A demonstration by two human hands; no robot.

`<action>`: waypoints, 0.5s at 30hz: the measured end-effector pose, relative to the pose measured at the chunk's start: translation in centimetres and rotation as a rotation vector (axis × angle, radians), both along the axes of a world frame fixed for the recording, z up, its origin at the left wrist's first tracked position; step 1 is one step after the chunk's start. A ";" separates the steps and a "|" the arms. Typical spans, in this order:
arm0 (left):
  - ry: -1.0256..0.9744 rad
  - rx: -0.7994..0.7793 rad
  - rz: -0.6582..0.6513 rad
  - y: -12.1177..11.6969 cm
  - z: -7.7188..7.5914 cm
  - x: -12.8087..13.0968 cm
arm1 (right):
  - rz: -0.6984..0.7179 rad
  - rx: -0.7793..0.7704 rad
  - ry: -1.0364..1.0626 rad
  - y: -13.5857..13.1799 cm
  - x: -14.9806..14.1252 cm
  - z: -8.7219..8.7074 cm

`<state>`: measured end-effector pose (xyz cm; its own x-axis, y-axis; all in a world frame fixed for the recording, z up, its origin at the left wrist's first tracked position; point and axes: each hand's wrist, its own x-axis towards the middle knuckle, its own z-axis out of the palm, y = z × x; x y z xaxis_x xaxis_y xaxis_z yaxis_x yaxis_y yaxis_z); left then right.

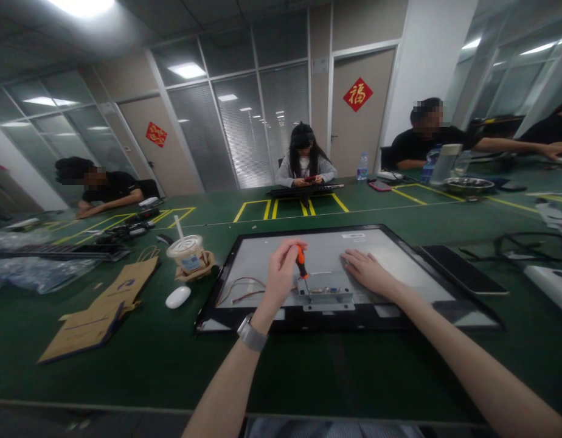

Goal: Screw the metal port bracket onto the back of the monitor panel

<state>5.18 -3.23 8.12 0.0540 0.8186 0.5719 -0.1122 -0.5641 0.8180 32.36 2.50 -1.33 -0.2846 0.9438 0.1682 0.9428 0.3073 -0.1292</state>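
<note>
A flat screen panel [253, 255] with a black frame lies back side up on the green table in front of me. My left hand [283, 264] is closed around an orange and black screwdriver [301, 260]. The screwdriver stands nearly upright, its tip at the left part of a metal bracket [329, 297] with ports near the panel's close edge. Thin wires [247, 281] run on the panel left of the bracket. My right hand [367, 272] lies flat on the panel, right of the bracket, fingers spread.
Left of the panel are a lidded drink cup [187, 252] in a carrier, a white mouse [177, 297] and a brown paper bag [112, 301]. A dark slab [463, 269] lies at the right. Several people sit around the table, one person [306, 161] directly across.
</note>
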 end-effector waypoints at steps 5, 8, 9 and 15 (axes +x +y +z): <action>0.076 0.062 0.110 -0.5 0.0 0.2 | 0.006 0.032 -0.019 0.2 0.1 -0.4; 0.056 0.011 0.054 -0.4 -0.1 0.1 | 0.008 0.043 -0.021 0.4 0.2 -0.7; 0.033 -0.012 0.031 -0.4 -0.2 0.1 | 0.010 0.048 -0.021 0.5 0.2 -0.7; 0.012 0.046 0.078 -0.5 -0.1 0.5 | 0.010 0.057 -0.025 0.4 0.3 -0.8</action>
<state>5.72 -3.71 8.06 -0.0018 0.7937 0.6083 -0.0568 -0.6074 0.7924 32.61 2.94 -2.12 -0.2983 0.9302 0.2139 0.9425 0.3225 -0.0881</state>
